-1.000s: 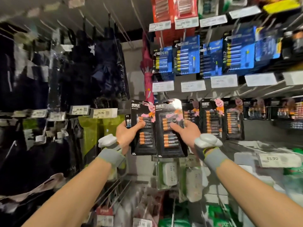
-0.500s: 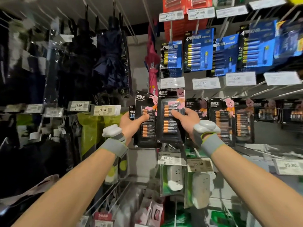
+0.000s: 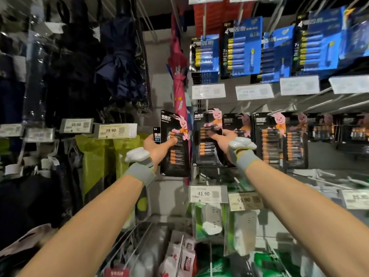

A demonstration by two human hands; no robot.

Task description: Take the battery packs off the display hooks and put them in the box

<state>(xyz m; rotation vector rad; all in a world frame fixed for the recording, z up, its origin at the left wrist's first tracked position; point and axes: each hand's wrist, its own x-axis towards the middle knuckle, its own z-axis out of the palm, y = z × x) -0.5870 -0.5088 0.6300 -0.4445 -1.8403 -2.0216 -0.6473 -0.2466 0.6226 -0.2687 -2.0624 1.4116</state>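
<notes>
The left hand [image 3: 157,147] holds a black battery pack, the left pack [image 3: 176,156], with a pink bunny on it. The thumb lies across the front and the other fingers go behind the card, so the fingers [image 3: 172,140] are clamped on it. A small pack [image 3: 156,134] peeks out just behind those fingers, in the same hand. The left pack leans a little and I see no hook going through its top, so I think it is off the hook already.

The right hand [image 3: 226,139] grips the right pack [image 3: 207,154], which is just beside the left pack. Its fingers press on the front and its thumb is hidden, so they look clamped on the card. The top of this pack is close to a hook, and I cannot tell if it has come free.

Past the right fingers, more black hanging packs [image 3: 279,140] sit in a row on their hooks. Above both hands hang the blue packs [image 3: 243,47]. Below the fingers are white price tags [image 3: 207,193], and under them white plugs [image 3: 211,222] in clear bags. Far out from the left fingers hang dark umbrellas [image 3: 119,66].

The box is not in view. So the job looks like it is near the start or the middle. Two or three packs are in the hands, none can be seen in a box, and many packs are left on the hooks. The next thing, I think, is to pull the right pack free and carry the packs down to the box.
</notes>
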